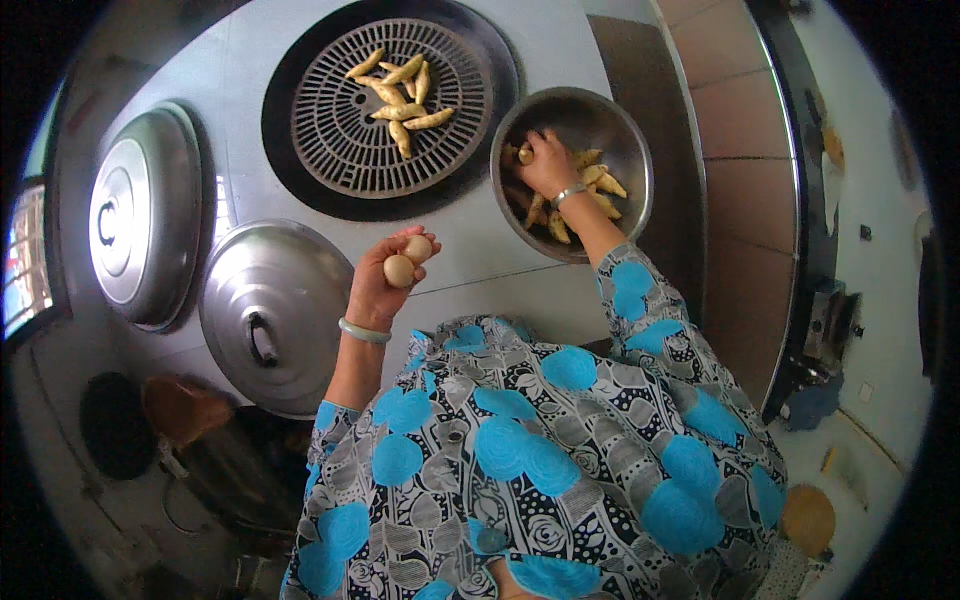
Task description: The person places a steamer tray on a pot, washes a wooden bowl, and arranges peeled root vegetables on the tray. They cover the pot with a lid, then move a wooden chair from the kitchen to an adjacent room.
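Note:
Two light-brown eggs point(399, 271) rest in my left hand point(379, 281), fingers curled around them, over the counter. My right hand point(550, 166) reaches inside a metal bowl point(637, 150). Its fingers close around a small pale rounded thing point(526, 154), partly hidden, perhaps an egg or a tuber's end. Slender yellowish tubers point(611, 185), apparently small sweet potatoes, lie in the bowl around that hand. Left of the bowl, several similar tubers point(399, 112) form a loose pile on a round slotted steaming rack point(330, 142), which sits in a large dark wok point(281, 161).
A metal lid point(225, 300) with a dark handle lies left of my left hand. Another domed lid point(142, 217) stands further left. The tiled counter point(480, 232) carries the wok and bowl. A tiled wall point(750, 202) is at the right. Dark objects crowd the lower left.

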The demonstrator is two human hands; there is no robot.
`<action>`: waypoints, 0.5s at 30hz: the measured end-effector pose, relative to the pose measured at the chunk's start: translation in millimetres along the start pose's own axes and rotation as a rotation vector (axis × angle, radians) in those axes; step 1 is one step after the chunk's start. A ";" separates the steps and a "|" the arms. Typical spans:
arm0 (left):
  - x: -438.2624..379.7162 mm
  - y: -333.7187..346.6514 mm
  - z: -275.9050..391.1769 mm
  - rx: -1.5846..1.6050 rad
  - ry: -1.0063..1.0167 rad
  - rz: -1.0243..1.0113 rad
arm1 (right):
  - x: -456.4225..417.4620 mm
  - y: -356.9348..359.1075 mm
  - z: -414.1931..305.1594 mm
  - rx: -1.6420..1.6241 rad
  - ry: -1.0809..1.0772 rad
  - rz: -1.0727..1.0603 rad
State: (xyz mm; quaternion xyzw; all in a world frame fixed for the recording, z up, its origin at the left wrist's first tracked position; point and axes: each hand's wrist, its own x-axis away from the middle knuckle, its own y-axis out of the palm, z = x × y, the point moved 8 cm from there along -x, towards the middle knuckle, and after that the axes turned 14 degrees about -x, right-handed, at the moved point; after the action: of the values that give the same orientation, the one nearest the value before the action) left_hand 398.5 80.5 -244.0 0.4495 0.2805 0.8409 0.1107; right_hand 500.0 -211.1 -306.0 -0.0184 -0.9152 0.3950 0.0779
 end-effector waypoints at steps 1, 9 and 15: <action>0.9 -1.3 0.6 -0.004 0.011 0.010 | 2.5 -6.4 -21.6 0.001 -0.008 -0.006; 4.7 7.5 6.8 -0.010 0.018 0.016 | 4.6 -14.0 -6.4 -0.048 0.020 0.041; 13.6 1.8 17.6 -0.001 0.070 0.043 | 15.6 -121.3 -71.7 -0.424 -0.129 0.314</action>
State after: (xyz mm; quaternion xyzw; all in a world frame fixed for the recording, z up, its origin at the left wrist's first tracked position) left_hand 405.3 91.5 -225.8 0.4256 0.2739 0.8585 0.0829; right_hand 499.2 -241.4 -167.5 -0.1509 -0.9665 0.2021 -0.0483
